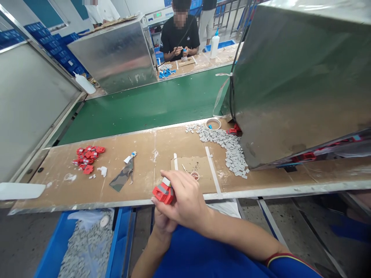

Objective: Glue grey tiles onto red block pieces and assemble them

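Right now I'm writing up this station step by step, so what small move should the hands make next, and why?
Probably press the small grey pad flat onto the red part. The right hand pinches the pad at the part's top edge, the left hand cups the part from below, and the pad looks only partly seated. More grey pads and a pile of red parts lie on the bench.

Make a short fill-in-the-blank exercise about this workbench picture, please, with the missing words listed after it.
1. The right hand and left hand hold a small part whose colour is ____.
2. The belt behind the bench is ____ in colour.
3. The loose pile of red parts lies to the ____ of the hands.
4. The small tiles by the metal box are ____.

Missing words: red; green; left; grey
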`<state>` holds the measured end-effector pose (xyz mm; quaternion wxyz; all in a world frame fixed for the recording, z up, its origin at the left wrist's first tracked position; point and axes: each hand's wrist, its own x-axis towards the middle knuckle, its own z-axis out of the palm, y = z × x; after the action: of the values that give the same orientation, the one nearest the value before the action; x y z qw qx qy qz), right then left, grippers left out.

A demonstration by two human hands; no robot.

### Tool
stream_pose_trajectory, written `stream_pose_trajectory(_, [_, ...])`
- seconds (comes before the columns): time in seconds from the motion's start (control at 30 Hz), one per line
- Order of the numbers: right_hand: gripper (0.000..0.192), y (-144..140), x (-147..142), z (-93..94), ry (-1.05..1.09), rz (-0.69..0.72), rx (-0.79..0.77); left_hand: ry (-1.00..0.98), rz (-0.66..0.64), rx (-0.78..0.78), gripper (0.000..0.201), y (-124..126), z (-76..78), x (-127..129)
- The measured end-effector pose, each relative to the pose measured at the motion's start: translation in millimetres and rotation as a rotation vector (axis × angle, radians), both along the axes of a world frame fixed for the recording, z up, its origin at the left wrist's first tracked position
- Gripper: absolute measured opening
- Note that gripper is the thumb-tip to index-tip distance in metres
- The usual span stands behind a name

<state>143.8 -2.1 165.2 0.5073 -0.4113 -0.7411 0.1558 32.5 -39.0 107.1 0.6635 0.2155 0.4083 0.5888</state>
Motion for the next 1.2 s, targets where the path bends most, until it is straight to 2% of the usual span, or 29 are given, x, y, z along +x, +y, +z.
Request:
stream_pose_trajectory(0.1, [0.037,1,1,-0.3,0.023,0.016,0.037,-0.015,-0.005,-0.023,0.056,-1,0.8,1])
stream_pose_trajectory(0.33, [0.04,5,0,-3.5,0.1,0.088,0.18,-0.061,0.127,0.058,0.041,-4,6.5,12])
stream_pose_trajectory(0.53, [0.043,11,0,-9.7,0.179,0.15,0.279,0.015,0.185,0.112,0.044,-3,1.8,9])
stream_pose_trajectory(0.7, [0.052,15,1,-17.6,0.274,0.221,0.276,0.037,0.13,0.139,0.053,2,8.0,10])
stream_pose_trajectory(0.8, [0.053,16,3,-21.1,0.285,0.222,0.259,0.078,0.076,0.107,0.068,5,16.3,14])
stream_pose_trajectory(0.9, [0.053,15,4,-21.4,0.276,0.226,0.236,0.124,0.074,0.094,0.084,6,19.4,16])
stream_pose_trajectory(1.0, [0.051,14,4,-19.3,0.282,0.212,0.219,0.137,0.104,0.079,0.084,5,15.0,18])
stream_pose_trajectory(1.2, [0.045,13,2,-17.9,0.251,0.151,0.23,0.102,0.134,0.044,0.067,1,-2.6,14])
